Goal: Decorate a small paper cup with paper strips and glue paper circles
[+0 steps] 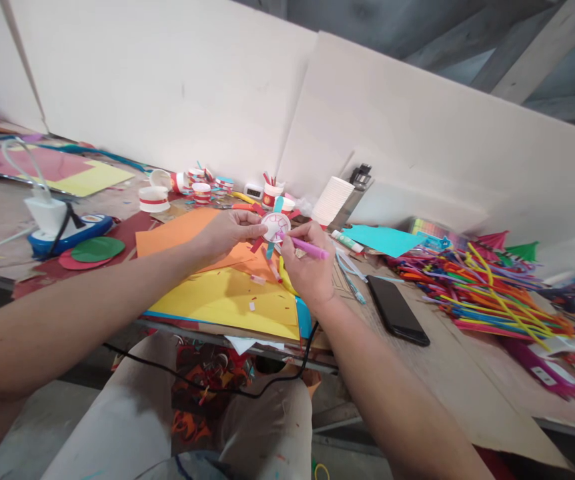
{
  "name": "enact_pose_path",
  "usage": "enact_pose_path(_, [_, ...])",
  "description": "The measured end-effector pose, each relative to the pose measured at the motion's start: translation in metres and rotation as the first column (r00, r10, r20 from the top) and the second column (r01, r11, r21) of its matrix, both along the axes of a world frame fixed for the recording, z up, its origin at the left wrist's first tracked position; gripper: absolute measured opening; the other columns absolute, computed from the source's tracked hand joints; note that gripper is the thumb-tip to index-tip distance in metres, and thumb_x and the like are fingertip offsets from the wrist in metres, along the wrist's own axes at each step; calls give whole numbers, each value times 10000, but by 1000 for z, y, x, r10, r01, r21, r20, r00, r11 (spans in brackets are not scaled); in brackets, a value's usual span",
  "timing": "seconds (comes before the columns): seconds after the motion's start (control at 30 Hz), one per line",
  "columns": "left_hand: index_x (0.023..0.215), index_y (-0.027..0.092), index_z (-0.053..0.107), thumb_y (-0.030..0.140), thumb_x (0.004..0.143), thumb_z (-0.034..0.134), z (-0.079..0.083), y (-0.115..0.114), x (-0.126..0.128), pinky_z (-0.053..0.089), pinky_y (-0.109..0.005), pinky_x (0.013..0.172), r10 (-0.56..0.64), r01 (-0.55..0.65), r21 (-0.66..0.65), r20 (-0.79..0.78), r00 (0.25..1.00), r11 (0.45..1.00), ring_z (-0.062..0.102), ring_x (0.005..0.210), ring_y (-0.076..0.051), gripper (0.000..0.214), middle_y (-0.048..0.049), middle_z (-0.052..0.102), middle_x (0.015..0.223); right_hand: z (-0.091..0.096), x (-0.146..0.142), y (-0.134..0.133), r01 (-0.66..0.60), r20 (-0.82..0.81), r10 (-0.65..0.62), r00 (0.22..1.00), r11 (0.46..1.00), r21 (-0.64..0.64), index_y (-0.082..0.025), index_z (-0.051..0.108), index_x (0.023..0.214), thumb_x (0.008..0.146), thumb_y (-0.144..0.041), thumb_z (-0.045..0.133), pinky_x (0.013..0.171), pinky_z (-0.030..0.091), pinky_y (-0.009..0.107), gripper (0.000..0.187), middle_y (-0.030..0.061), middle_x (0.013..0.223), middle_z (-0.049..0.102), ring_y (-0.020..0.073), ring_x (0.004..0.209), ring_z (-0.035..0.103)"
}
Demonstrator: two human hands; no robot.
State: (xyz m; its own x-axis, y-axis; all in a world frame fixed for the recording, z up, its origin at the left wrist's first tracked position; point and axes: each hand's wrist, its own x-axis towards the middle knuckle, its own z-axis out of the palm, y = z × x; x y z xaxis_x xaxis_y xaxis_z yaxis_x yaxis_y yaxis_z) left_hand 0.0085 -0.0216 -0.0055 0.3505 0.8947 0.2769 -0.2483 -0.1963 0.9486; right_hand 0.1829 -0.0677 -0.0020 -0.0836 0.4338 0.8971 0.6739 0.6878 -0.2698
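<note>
Between my hands is a small paper cup (270, 233) with its round white base facing me and pink lines drawn on it. Red and teal paper strips stick out around its edge. My left hand (235, 230) pinches the cup at its left side. In my right hand (311, 263) is a pink marker (310, 249), its tip at the white base. Below them lie yellow paper (227, 303) and orange paper (180, 230), with small paper scraps on top.
Several small paper cups (154, 199) stand along the back. A black phone (397, 310) lies to the right, near a pile of colourful pipe cleaners (487, 287). A blue power strip (75, 233) with a white plug sits at left. A black cable (247, 393) hangs below the table edge.
</note>
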Motion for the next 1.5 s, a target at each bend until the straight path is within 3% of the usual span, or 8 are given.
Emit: enact_pose_path(1.5, [708,137,683,376,617,830,1,-2,1,434,-273,618,-12,12,3,-4,1000,1000,563,611,-121,295,-23,660,679,-1,-2,0,-24,16,24,1000,1000,-4,-221,514,728,811,-199,612,694,415,355,130,-17,675,576,154,668,536])
